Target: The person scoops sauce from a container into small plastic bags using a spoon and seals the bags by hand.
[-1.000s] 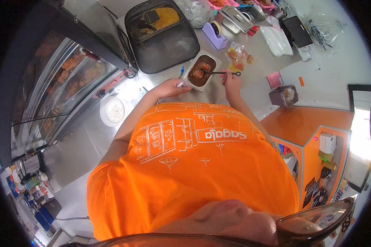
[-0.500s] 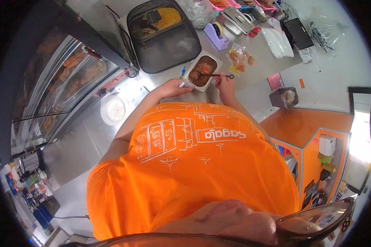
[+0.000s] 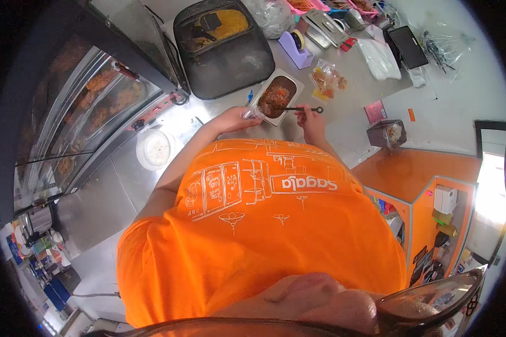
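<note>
Chunky sauce could slop out if the right hand jerks its gripped spoon; left hand holds clear plastic.

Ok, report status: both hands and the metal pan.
Left grip holds clear plastic by the pan. Right grip holds dark utensil reaching into sauce. Nothing covers the pan.

Below the right hand in the view, the word "Sagaja" can be read in white, upside down, on the front of the orange T-shirt. Below the left hand, smaller lettering is printed on the shirt's drawn panels, too fine to be read.
</note>
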`<state>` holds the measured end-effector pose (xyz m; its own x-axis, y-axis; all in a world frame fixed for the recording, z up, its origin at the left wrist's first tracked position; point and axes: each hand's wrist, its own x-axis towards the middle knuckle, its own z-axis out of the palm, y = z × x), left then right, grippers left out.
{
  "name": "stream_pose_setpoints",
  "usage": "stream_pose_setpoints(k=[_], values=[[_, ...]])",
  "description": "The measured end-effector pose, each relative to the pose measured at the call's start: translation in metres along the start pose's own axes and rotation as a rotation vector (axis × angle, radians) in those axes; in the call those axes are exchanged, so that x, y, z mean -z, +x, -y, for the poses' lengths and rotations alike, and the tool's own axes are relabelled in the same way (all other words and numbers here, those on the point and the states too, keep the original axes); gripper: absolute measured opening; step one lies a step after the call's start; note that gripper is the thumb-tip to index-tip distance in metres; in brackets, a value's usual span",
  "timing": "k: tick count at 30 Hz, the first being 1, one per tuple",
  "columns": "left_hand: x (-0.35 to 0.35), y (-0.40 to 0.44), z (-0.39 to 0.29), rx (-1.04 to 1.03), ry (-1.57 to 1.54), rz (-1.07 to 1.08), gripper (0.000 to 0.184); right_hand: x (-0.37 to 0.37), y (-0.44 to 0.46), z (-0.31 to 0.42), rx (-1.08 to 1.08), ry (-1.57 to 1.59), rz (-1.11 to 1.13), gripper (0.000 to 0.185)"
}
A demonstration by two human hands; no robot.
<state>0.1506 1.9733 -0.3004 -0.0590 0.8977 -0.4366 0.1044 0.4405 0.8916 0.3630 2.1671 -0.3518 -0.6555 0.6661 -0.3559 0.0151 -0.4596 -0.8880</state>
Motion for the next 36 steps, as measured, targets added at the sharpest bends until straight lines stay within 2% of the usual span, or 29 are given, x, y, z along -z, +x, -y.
stream_pose_setpoints(k=[6,12,15,18,23,27,30,33,36], values=[[-0.002,0.003,0.009,0.013,-0.052,-0.032,0.029,-0.015,-0.021,0.006,0.12,-0.3,0.143,0.029],[-0.003,0.001,0.004,0.008,-0.05,-0.034,0.03,-0.029,-0.034,0.02,0.34,-0.497,0.305,0.024],[-0.002,0.001,0.006,-0.01,-0.07,-0.034,0.031,-0.032,-0.033,0.023,0.351,-0.56,0.325,0.022],[-0.001,0.005,0.016,-0.011,-0.105,-0.015,0.032,-0.035,-0.036,0.036,0.403,-0.754,0.357,0.02],[-0.001,0.002,0.012,-0.015,-0.098,-0.006,0.031,-0.045,-0.042,0.044,0.481,-0.786,0.422,0.02],[0.001,0.005,0.026,-0.055,-0.282,0.031,0.032,-0.045,-0.038,0.049,0.556,-0.893,0.44,0.019],[0.0,0.006,0.033,-0.052,-0.41,0.023,0.034,-0.035,-0.028,0.037,0.511,-0.801,0.326,0.022],[-0.001,0.006,0.037,-0.06,-0.485,0.022,0.036,-0.026,-0.016,0.026,0.32,-0.616,0.15,0.029],[-0.001,0.004,0.034,-0.04,-0.507,0.038,0.035,-0.021,-0.004,0.016,0.058,-0.071,-0.032,0.034]])
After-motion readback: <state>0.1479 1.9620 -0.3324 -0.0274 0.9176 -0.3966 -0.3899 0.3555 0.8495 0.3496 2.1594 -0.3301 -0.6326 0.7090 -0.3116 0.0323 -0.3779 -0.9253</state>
